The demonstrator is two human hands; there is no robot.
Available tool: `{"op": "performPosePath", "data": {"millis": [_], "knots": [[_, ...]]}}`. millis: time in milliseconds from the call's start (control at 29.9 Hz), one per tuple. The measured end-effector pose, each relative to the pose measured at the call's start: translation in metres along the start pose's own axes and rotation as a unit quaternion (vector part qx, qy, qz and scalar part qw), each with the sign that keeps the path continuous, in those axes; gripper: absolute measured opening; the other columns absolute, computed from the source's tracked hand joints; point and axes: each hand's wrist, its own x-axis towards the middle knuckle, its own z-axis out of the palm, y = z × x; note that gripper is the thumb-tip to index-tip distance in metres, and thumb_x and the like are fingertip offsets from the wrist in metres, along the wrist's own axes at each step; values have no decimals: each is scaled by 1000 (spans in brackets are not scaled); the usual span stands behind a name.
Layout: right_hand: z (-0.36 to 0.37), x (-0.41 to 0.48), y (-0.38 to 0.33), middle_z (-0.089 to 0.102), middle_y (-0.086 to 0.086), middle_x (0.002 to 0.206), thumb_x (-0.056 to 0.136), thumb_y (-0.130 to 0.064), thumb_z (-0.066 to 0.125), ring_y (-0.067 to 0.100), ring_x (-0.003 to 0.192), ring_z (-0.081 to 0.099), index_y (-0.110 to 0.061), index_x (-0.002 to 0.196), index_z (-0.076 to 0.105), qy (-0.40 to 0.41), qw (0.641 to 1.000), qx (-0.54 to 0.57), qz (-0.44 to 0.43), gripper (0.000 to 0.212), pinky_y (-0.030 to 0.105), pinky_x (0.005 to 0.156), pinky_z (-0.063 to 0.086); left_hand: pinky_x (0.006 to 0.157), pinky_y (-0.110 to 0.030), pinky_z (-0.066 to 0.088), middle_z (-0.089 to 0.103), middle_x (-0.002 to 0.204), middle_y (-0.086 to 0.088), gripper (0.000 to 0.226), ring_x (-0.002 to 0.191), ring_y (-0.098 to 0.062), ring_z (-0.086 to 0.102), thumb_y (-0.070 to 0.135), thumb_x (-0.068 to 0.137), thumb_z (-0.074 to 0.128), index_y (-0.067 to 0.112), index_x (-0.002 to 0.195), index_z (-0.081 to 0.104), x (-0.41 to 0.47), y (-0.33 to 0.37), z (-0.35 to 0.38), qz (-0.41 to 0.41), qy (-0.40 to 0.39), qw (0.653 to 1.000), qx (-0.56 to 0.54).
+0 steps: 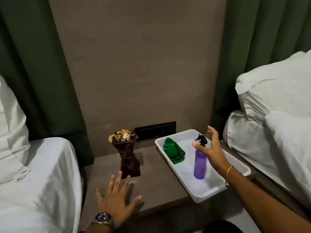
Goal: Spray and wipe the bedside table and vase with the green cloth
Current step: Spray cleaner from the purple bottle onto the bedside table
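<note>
A dark brown vase (128,158) with dried flowers stands upright on the brown bedside table (156,182). To its right a white tray (235,158) holds a crumpled green cloth (173,151) and an upright purple spray bottle (200,163) with a black trigger head. My right hand (211,148) is spread open just beside the bottle's neck, its thumb at the neck; it is not closed on the bottle. My left hand (116,199) hovers over the table's front with fingers apart, just short of the vase's base, holding nothing.
White-sheeted beds flank the table: one at left (38,182), one at right with stacked pillows (272,106). A black switch panel (155,132) sits on the wall behind the vase. The tray overhangs the table's front right corner.
</note>
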Motion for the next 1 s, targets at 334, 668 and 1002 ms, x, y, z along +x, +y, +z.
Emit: {"op": "performPosePath", "data": {"millis": [334, 668, 1002], "knots": [[22, 22, 42, 66, -14, 127, 93, -25, 82, 14, 117, 68, -47, 142, 41, -121, 991, -65, 11, 67, 41, 103, 56, 121, -76, -7, -27, 173, 14, 124, 161, -21, -21, 113, 49, 1, 56, 158, -16, 6, -21, 29, 1, -94, 995, 25], [49, 25, 13, 72, 4, 116, 83, -30, 90, 21, 89, 69, -32, 144, 53, -51, 984, -163, -53, 71, 41, 82, 56, 120, -74, -15, -21, 175, 9, 114, 161, -27, -21, 110, 61, 1, 52, 158, -16, 1, -28, 38, 41, -51, 997, 27], [151, -59, -98, 82, -18, 99, 69, -14, 99, 3, 85, 80, -34, 116, 65, -254, 964, 68, 32, 61, 17, 60, 62, 120, -73, -12, -17, 177, 5, 107, 162, -29, -17, 106, 70, 2, 49, 160, -13, 5, -36, 47, 59, -14, 998, 35]]}}
